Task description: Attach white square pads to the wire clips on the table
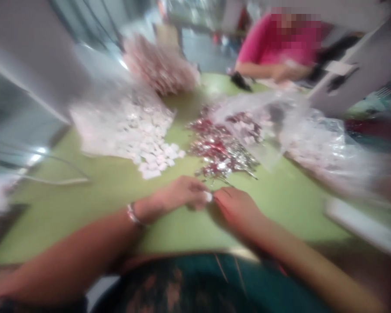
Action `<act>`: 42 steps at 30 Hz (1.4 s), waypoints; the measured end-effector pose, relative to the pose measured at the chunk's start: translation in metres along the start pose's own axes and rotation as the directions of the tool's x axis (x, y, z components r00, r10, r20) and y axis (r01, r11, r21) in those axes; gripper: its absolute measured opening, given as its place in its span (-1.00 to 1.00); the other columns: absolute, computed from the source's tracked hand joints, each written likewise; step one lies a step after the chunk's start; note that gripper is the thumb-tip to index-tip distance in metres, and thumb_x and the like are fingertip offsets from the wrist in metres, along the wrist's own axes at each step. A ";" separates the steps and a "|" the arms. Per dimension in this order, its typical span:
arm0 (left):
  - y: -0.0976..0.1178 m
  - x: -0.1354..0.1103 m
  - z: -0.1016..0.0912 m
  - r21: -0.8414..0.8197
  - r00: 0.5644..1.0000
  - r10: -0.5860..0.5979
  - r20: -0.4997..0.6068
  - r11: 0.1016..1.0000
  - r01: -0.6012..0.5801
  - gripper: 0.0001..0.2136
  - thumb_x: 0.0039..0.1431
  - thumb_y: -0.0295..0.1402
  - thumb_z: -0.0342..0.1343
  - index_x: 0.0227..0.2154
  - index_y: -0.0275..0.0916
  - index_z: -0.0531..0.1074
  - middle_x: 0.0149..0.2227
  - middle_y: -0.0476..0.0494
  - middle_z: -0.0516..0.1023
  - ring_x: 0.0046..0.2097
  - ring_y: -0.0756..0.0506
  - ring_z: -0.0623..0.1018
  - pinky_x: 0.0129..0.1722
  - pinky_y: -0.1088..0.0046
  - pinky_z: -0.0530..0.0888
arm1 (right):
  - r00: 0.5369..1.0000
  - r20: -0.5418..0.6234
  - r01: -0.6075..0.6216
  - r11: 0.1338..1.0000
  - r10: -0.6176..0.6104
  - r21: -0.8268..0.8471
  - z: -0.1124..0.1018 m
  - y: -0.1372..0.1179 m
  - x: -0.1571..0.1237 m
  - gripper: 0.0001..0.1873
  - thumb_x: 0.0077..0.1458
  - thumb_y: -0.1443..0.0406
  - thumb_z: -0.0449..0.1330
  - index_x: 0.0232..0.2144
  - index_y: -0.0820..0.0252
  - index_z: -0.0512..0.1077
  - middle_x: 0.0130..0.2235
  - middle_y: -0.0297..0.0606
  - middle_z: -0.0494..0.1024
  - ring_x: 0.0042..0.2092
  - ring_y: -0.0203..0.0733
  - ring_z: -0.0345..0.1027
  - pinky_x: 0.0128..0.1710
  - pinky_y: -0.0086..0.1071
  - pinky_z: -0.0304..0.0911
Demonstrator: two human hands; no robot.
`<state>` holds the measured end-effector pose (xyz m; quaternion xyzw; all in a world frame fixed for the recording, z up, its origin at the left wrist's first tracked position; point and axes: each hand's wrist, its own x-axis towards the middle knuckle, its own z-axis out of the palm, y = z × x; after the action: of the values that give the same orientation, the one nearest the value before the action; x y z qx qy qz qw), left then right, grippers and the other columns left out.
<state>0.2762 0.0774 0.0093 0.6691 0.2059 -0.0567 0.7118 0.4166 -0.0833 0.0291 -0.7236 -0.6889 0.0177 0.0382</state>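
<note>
My left hand (187, 192), with a bracelet at the wrist, pinches a small white piece (209, 197) at its fingertips. Almost touching it is my right hand (234, 203), its fingers closed; what they hold, if anything, is blurred. Just beyond my hands lies a heap of shiny silver and red slender parts (221, 152). To its left, small flat white pieces (156, 158) spill out of a clear plastic bag (101, 126). The whole view is smeared by motion.
A bundle of pinkish pieces (163, 67) stands at the back of the green table (101, 195). Clear plastic bags (322, 134) cover the right side, near a long white object (361, 224). Across the table sits a person in a pink top (263, 39).
</note>
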 end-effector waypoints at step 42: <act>-0.004 0.016 -0.077 0.952 0.729 0.644 -0.232 0.306 0.033 -0.74 0.13 -0.41 0.06 -0.17 -0.31 0.57 -0.27 -0.28 0.52 -0.13 -0.22 0.43 -0.04 0.19 0.37 | 0.939 -0.322 -0.128 0.992 0.118 -0.009 -0.010 0.045 0.067 -0.79 0.24 0.26 0.09 -0.25 0.14 0.53 -0.23 -0.21 0.50 -0.29 -0.17 0.35 -0.39 -0.35 0.13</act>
<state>0.2728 0.1552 -0.0019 0.9531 0.2039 0.1943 0.1109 0.4651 -0.0185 0.0370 -0.7590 -0.6271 -0.1080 0.1377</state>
